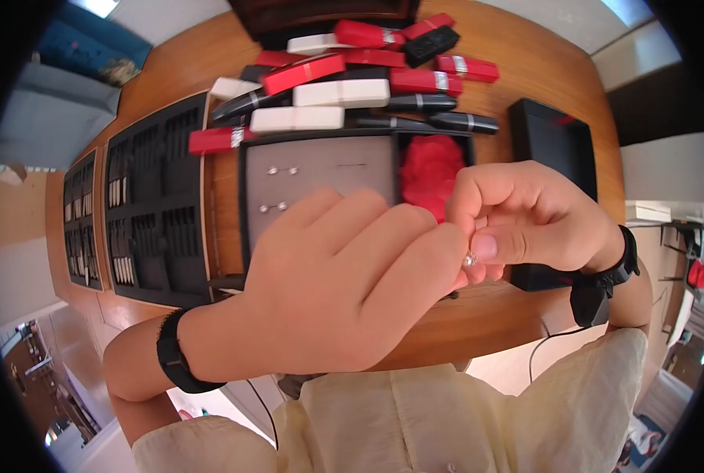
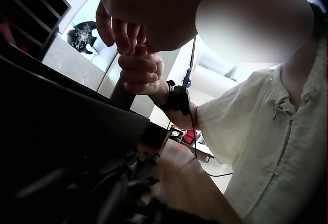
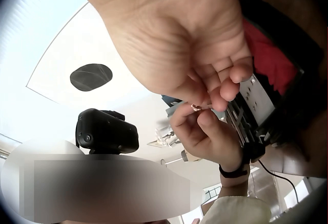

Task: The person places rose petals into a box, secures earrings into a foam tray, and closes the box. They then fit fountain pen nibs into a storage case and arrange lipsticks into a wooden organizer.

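Observation:
Both hands meet in front of my body over a small sparkling earring (image 1: 469, 259). My right hand (image 1: 537, 217) pinches it between thumb and fingertips. Back of the hand upward, my left hand (image 1: 352, 284) has its fingertips at the same spot, and in the right wrist view its thumb and index finger close round the earring (image 3: 196, 107). Behind the hands lies a black jewellery box (image 1: 320, 137) with a grey pad (image 1: 320, 169). Stud earrings (image 1: 282, 170) sit on the pad, and crumpled red material (image 1: 431, 165) fills the right compartment. My left hand covers part of the box.
Red, white and black cosmetic tubes (image 1: 340, 93) are heaped behind the box. A black open box (image 1: 553, 142) stands at the right. To the left lie black compartment trays (image 1: 158, 209) holding small pieces. A cable (image 1: 537, 355) hangs from the right wrist.

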A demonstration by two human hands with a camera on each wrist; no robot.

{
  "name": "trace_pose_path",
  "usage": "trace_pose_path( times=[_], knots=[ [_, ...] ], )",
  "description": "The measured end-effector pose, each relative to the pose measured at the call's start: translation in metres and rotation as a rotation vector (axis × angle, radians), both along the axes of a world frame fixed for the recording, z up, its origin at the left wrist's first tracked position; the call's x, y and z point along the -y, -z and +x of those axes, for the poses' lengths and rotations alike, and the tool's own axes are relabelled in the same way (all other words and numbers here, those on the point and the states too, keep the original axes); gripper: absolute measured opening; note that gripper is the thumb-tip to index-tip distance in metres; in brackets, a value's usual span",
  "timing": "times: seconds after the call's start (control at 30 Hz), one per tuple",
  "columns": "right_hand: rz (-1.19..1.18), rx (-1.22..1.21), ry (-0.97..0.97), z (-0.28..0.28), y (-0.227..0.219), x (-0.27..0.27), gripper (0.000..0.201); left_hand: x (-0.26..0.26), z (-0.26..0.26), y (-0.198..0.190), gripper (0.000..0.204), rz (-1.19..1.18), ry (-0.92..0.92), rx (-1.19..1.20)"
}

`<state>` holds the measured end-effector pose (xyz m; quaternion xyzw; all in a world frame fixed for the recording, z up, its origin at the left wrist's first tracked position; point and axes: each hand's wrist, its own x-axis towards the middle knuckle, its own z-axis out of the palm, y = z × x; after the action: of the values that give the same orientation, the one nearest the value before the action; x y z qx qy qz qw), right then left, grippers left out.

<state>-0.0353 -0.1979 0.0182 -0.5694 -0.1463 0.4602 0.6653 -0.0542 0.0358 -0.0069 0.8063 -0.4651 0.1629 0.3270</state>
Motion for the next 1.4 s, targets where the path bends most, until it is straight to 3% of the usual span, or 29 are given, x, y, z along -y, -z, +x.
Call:
trace_pose_path(
  times=[0.33, 0.53, 0.63, 0.67, 0.8, 1.07, 1.4],
  knots=[
    [0.058, -0.144, -0.054, -0.005, 0.028, -0.06, 0.013, -0.061, -0.013, 0.017, 0.028, 0.023, -0.005, 0.09],
    [-0.036, 0.116, -0.006, -0.017, 0.027, -0.07, 0.014, -0.073, -0.02, 0.019, 0.025, 0.016, -0.008, 0.07],
    [-0.122, 0.062, 0.128, -0.01, 0.012, -0.059, 0.012, -0.086, -0.005, 0.009, 0.022, 0.113, -0.03, -0.012],
    [-0.248, 0.07, 0.197, -0.004, 0.001, -0.058, 0.014, -0.088, 0.004, 0.006, 0.02, 0.195, -0.048, -0.068],
    [-0.24, 0.172, 0.478, 0.002, 0.012, -0.03, 0.021, -0.076, 0.033, -0.001, 0.02, 0.246, -0.149, -0.084],
    [-0.293, 0.323, 0.509, -0.003, 0.009, 0.011, 0.018, -0.052, 0.059, 0.012, 0.018, 0.361, -0.114, -0.047],
    [-0.313, 0.29, 0.522, -0.004, 0.022, 0.032, 0.018, -0.038, 0.062, 0.016, 0.02, 0.518, -0.097, 0.057]
  ],
)
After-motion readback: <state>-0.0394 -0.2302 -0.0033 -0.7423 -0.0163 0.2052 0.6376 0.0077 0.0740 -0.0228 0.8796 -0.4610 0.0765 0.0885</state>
